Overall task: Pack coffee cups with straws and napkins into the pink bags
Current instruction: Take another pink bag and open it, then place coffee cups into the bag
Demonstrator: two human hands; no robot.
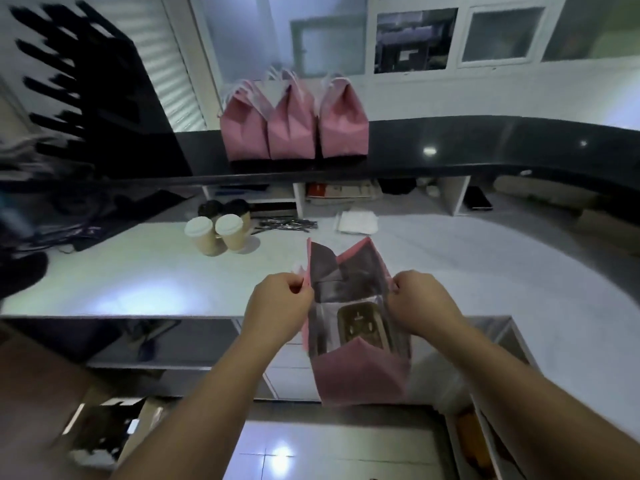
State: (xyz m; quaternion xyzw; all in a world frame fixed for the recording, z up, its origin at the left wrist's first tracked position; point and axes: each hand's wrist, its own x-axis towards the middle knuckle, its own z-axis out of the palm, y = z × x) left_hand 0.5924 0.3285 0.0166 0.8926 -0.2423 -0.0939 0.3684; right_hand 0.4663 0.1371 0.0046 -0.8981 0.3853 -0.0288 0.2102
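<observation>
Left hand point(277, 308): fingers pinched on the left rim of the open bag.
Right hand point(420, 303): fingers pinched on the right rim, opposite the left hand.
Open bag point(363, 375): pink paper, boxy with creased gusset sides, held at the near edge of the counter; mouth pulled wide, grey inside, a brownish rectangular shape at the bottom that I cannot identify.
Counter point(138, 278): white, smooth, glossy.
Cups point(218, 233): tan paper, tapered, two with white domed lids in front, two with dark lids behind; far left of the bag.
Straws point(287, 225): thin dark bundle lying flat, right of the cups.
Napkins point(356, 221): white, squarish stack, right of the straws.
Ledge point(485, 147): black, polished, curved, far behind the counter.
Closed bags point(294, 129): three pink paper ones with pale handles, side by side on the ledge.
</observation>
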